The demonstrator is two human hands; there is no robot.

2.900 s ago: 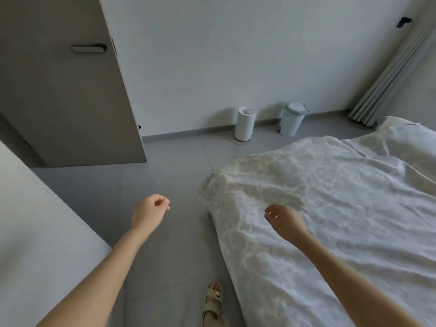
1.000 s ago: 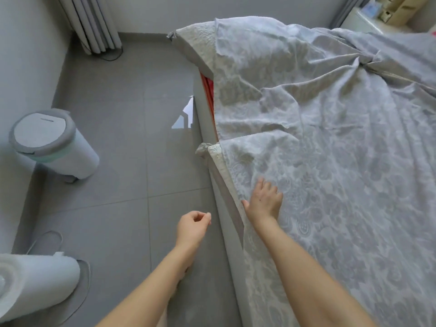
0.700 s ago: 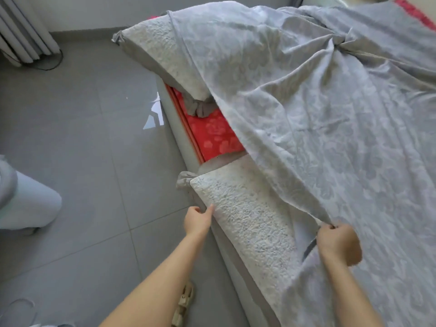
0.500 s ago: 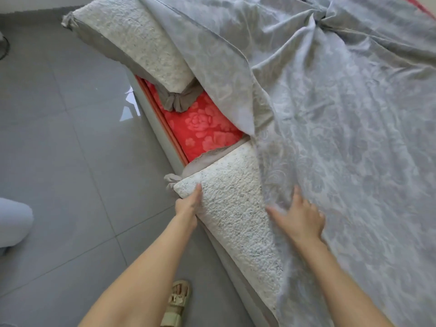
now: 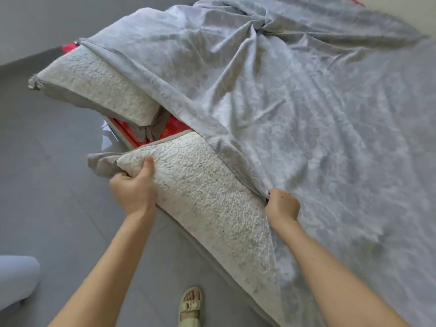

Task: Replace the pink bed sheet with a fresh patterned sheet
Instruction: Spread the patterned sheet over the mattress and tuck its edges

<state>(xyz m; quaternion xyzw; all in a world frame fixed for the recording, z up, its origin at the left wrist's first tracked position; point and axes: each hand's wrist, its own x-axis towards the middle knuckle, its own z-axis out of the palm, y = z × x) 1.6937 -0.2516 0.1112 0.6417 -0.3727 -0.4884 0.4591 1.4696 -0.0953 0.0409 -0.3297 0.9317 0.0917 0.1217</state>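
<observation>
**Progress:** The patterned sheet [image 5: 306,114] is spread over most of the bed [image 5: 221,267], filling the right and upper frame. It is wrinkled, gathered into a bunch at top centre, and untucked along its left edge.

**Exposed:** The nearer quilted pad [image 5: 200,185] at centre and the farther quilted pad [image 5: 99,86] at upper left lie uncovered. Red floral fabric [image 5: 174,131] shows in the gap between them; I cannot tell if it is the old sheet.

**Hands:** The left hand [image 5: 134,192] grips the nearer pad's corner, fingers curled round it. The right hand [image 5: 282,206] pinches the sheet's edge, fingers closed on cloth.

**Remaining, as judged:** Cover the pads, then smooth and tuck the sheet.

**Appearance:** The sheet is pale grey with a faint floral print, and looks thin and limp.
</observation>
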